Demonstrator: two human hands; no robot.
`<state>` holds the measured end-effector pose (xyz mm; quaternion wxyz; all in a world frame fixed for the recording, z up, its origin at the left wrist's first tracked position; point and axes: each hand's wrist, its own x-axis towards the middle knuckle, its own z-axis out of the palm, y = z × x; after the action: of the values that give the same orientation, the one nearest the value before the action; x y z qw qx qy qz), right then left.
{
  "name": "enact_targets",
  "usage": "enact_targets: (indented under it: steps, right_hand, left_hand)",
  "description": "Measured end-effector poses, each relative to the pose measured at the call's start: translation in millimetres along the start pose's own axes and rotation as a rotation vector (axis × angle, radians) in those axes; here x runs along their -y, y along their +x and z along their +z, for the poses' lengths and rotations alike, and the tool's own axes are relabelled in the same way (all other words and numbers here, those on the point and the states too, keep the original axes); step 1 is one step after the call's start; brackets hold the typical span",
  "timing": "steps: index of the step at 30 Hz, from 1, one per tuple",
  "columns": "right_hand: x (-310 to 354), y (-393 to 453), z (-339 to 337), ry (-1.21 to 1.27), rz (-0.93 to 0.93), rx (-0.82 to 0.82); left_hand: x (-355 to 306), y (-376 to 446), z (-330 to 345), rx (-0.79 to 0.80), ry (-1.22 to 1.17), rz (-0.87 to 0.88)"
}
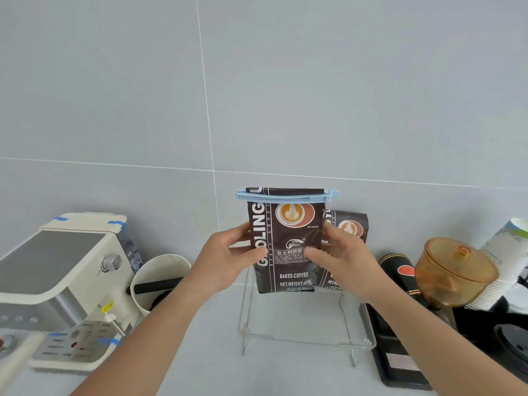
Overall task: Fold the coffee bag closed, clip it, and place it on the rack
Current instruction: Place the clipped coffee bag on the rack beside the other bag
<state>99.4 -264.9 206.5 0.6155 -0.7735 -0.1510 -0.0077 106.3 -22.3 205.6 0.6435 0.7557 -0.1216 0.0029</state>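
I hold the clipped coffee bag (285,241) upright above the clear rack (303,338), left hand (228,261) and right hand (340,258) grasping its sides. Risk: it may topple against the second bag (347,238).

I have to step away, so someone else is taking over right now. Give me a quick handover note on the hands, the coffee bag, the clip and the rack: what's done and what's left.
Left hand: gripping the left edge of the coffee bag.
Right hand: gripping its right edge, fingers across the front.
The bag is upright, held over the clear rack; whether its bottom touches the rack cannot be told.
Done: top folded, blue clip clamped across it.
A second coffee bag stands behind on the right.
Left: seat the bag on the rack beside that one, then let go.
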Motion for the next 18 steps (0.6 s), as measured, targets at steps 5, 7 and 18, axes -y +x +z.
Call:
enact_targets:
  steps: [5, 7, 18]
  right_hand:
    - [-26, 27, 1, 0.002, 0.045, -0.010]
    - [-39, 35, 4, 0.004, 0.068, -0.022]
    - [-98, 61, 27, -0.102, 0.141, -0.088]
  left_hand:
    - [28, 33, 2, 0.007, 0.023, -0.027]
    - [41, 44, 3, 0.009, 0.014, -0.039]
    - [112, 76, 16, -0.026, -0.086, -0.138]
